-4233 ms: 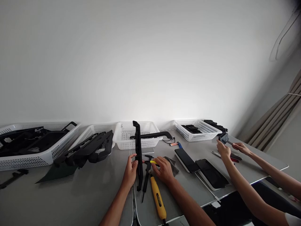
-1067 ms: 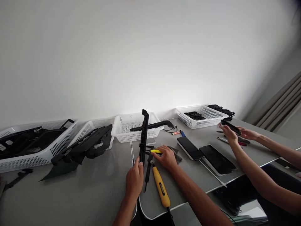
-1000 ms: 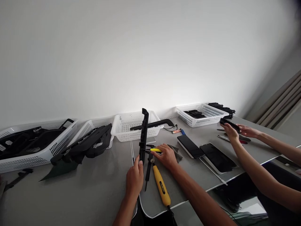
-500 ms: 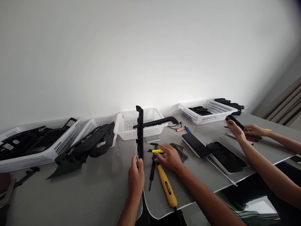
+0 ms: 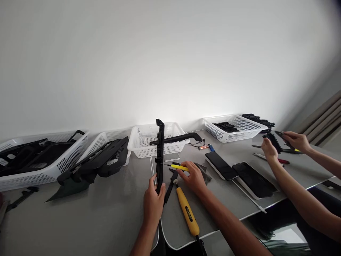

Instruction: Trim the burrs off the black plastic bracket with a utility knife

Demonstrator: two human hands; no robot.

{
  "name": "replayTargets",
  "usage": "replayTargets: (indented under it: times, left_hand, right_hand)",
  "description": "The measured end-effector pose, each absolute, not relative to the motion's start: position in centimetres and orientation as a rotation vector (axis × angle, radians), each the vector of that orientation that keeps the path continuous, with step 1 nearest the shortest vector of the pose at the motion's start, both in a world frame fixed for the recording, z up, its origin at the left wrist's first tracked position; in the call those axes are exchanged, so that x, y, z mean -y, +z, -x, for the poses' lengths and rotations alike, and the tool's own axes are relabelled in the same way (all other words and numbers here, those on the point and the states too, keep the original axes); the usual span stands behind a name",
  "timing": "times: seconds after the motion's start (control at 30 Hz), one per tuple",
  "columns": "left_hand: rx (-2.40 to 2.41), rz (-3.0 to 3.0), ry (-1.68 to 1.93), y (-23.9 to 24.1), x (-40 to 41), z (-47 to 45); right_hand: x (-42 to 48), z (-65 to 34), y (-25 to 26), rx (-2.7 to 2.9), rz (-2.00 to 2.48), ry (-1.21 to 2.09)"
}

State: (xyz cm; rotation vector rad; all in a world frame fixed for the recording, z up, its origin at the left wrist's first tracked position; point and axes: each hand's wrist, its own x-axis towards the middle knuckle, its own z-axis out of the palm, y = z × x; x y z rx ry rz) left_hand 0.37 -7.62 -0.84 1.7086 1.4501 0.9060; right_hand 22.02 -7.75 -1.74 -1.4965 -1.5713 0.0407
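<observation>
My left hand (image 5: 153, 201) grips the near end of a long black plastic strip (image 5: 159, 153), which tilts up and away from me over the grey table (image 5: 112, 217). My right hand (image 5: 194, 177) pinches a small yellow utility knife (image 5: 179, 167) whose tip points at the strip. Just below that hand lie a black caliper-like tool (image 5: 168, 188) and a yellow-handled tool (image 5: 188, 215).
White baskets line the wall: two at the left (image 5: 64, 167) with black parts, one middle (image 5: 149, 151) with a black bar (image 5: 183, 137), one right (image 5: 234, 133). Two dark devices (image 5: 239, 172) lie to the right. Another person's hands (image 5: 282, 144) hold a black part there.
The black strip has been raised from lying flat to tilted up, gripped now at its near end. My right hand stays on the yellow knife. The other person lifted a black part.
</observation>
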Motion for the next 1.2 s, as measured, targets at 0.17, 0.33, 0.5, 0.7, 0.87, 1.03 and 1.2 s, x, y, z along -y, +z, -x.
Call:
replayTargets:
  times: [0.17, 0.33, 0.5, 0.7, 0.87, 1.03, 1.2]
  left_hand:
    - [-1.460, -1.745, 0.902, -1.3, 7.4, -0.5]
    - [-1.461, -1.793, 0.819, -0.8, 7.6, -0.7]
    - [-1.486, -1.870, 0.747, -0.7, 7.6, -0.8]
    - [-1.505, -1.820, 0.786, -1.2, 7.4, -0.7]
    - [-1.451, -1.708, 0.853, -0.7, 7.5, -0.5]
    - [-1.406, -1.625, 0.895, -0.6, 7.5, -0.5]
    - [-1.419, -1.587, 0.977, -1.0, 7.3, -0.3]
  right_hand:
    - [7.2, -22.6, -1.8, 1.527, 1.487, 0.025]
    - [6.9, -23.4, -2.1, 1.446, 1.496, 0.015]
    - [6.9, -23.1, -2.3, 1.480, 1.492, 0.048]
    - [7.5, -21.9, -1.7, 1.591, 1.433, 0.058]
    - [7.6, -21.8, -1.4, 1.575, 1.429, 0.035]
    - [8.0, -21.4, -1.0, 1.663, 1.379, 0.110]
    - [8.4, -21.1, -0.8, 1.735, 1.350, 0.192]
